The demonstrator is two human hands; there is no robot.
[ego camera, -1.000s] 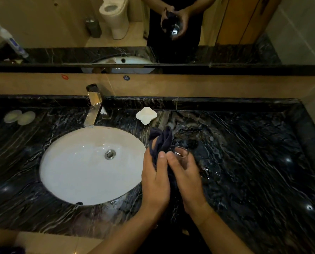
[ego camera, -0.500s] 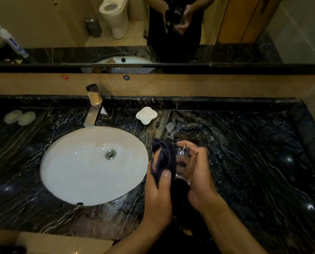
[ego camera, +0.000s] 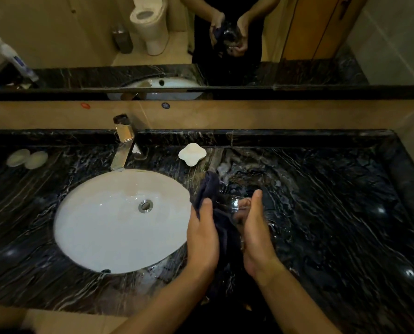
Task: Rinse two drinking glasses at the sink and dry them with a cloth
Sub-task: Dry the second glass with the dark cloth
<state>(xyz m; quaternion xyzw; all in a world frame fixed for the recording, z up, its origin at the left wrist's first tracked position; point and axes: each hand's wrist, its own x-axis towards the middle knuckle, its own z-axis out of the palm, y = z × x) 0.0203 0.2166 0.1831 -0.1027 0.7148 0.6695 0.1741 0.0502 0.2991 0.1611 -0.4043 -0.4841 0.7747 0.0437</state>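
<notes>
Bare forearms, no sleeves; dark clothing mirrored.

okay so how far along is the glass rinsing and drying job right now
Rinsing of this glass looks done: the faucet shows no running water and the sink is not in use. In hand is drying: the left hand grips the dark cloth against the glass, which the right hand holds above the counter. A second glass is not visible, so its state is unknown.

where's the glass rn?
Head view, right of centre: the glass is held between the right hand and the dark cloth gripped by the left hand, above the countertop right of the sink.
</notes>
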